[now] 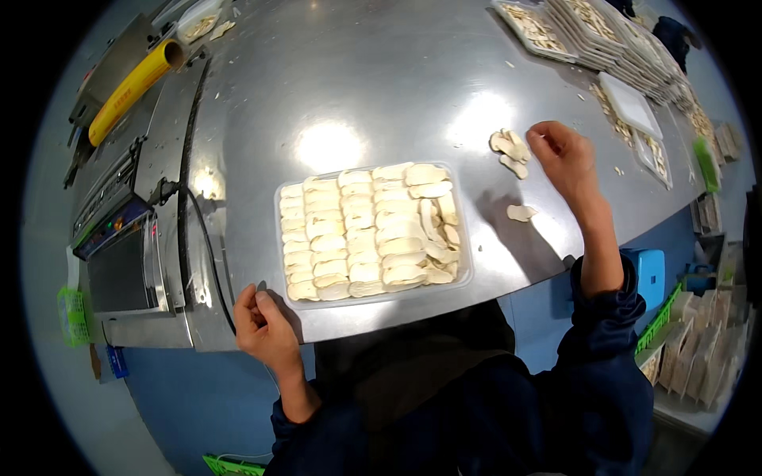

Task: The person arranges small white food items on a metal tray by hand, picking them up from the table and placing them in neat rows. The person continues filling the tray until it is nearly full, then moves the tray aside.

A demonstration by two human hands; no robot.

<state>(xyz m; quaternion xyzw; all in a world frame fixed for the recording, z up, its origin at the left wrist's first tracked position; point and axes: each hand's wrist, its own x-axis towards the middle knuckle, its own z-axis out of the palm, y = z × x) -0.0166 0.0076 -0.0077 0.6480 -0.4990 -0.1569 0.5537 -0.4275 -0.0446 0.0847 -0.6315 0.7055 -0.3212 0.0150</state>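
A clear plastic tray (pixel 467 262) lies on the steel table before me, filled with overlapping pale slices, which look like mushroom, in columns; those at its right end lie less evenly. My right hand (pixel 562 154) is raised, fingers curled, just right of a small pile of loose slices (pixel 509 149). Whether it holds anything I cannot tell. One single slice (pixel 521 213) lies nearer me, below that pile. My left hand (pixel 262 324) rests by the table's front edge, left of the tray's near corner, thumb and fingers curled together; a small dark tip shows beside it, and its grip is unclear.
A sealing machine (pixel 122 268) with a cable stands at the left, a yellow tube (pixel 134 89) behind it. Stacked trays of slices (pixel 595 35) fill the far right. A white tray (pixel 631 104) lies nearer, over scattered slices. A blue stool (pixel 647 276) stands beyond the table's edge.
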